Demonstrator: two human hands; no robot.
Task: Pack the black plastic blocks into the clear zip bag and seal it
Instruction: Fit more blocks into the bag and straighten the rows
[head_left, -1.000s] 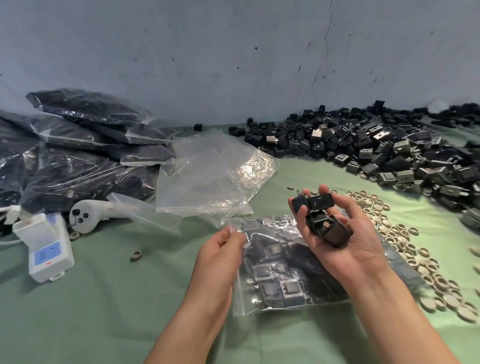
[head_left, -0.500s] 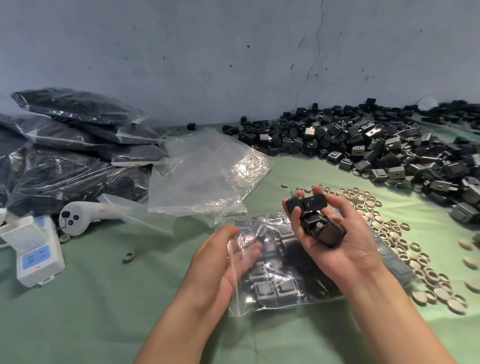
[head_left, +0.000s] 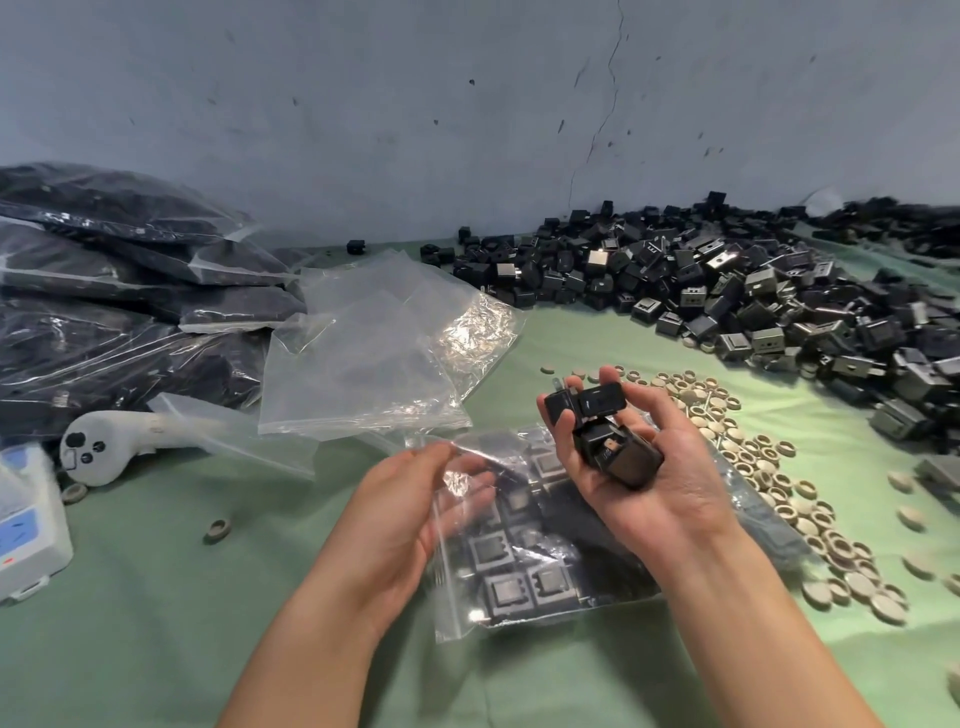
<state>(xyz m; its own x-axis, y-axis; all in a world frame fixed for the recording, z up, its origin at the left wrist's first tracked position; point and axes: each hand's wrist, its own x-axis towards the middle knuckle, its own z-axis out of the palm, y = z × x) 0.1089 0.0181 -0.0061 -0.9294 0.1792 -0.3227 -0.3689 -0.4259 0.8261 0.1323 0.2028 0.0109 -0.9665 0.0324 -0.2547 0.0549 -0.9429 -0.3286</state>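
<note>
Green cloth (head_left: 156, 623): left hand (head_left: 400, 514) pinches 1 bag (head_left: 524, 566), right hand (head_left: 654, 499) holds 4 blocks (head_left: 621, 460).

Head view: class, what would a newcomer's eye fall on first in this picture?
The huge heap of black plastic blocks along the wall at right strikes first. In the centre, the right hand grips a few blocks above a part-filled clear zip bag, with the left hand at its mouth.

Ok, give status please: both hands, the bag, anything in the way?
Left hand holds the clear zip bag at its mouth. Right hand grips several black blocks above it. Bag part filled, not sealed. Nothing between blocks and mouth.
</note>
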